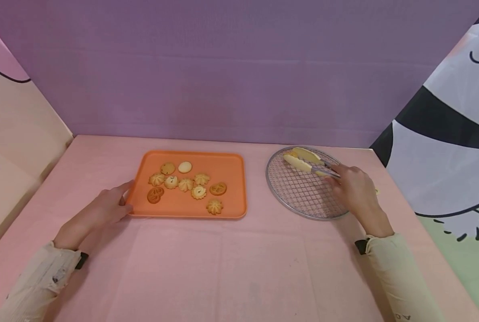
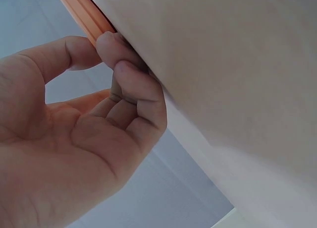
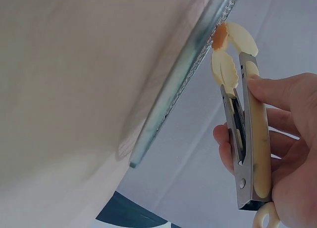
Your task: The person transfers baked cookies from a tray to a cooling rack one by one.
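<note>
- Steel tongs with cream scalloped tips and cream grip panels [image 3: 258, 134]: in right hand [image 1: 356, 188], over the round grey wire-mesh rack [image 1: 308, 197]; long axis slanting, tips to far left, cream loop end to near right.
- Right fingers curled round the tongs, thumb on one arm; tips close about one golden-brown biscuit [image 3: 219, 37] at the mesh. Whether it rests there: cannot tell.
- Shallow orange rectangular tray, rounded corners [image 1: 179, 208]: on pink-covered table [image 1: 255, 268], left of rack, well apart; long axis left to right.
- Left hand [image 1: 107, 205]: thumb and fingers pinch the tray's left rim; other fingers bent inward.
- Counts: one tray, one rack, one tongs. On tray: four ridged golden swirl biscuits [image 1: 214, 206], two pale-centred rounds [image 1: 198, 192], one plain pale round [image 1: 185, 167], one speckled tan round [image 1: 167, 168], one glossy brown patterned biscuit [image 1: 218, 188] right; brown at left [image 1: 155, 195], one or two, cannot tell.
</note>
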Motion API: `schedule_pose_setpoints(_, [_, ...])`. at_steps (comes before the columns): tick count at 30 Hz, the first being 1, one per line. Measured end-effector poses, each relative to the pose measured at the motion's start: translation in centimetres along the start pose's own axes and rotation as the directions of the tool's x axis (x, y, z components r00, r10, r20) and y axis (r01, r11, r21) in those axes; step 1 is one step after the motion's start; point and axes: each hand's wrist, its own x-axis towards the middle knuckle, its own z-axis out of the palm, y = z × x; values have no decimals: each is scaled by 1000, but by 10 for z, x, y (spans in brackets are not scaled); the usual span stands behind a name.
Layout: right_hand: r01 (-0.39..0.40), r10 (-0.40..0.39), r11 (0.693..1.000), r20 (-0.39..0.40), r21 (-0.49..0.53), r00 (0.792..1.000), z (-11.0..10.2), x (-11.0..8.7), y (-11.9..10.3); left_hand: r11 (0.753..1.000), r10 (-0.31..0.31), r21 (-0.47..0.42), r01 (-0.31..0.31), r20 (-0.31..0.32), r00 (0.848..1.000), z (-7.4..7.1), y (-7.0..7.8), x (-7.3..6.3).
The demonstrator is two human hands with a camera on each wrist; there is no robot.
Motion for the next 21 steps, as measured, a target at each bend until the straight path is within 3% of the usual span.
schedule_pose_setpoints(10, [5,-5,1000,0,-2,1000,-4,1,-1,1000,-3,-11,3,5,1000,0,1,-1])
schedule_pose_setpoints(21, [-24,26,999,54,-31,998,-14,4,0,1000,7,-7,-7,-1,1000,-1,0,-1])
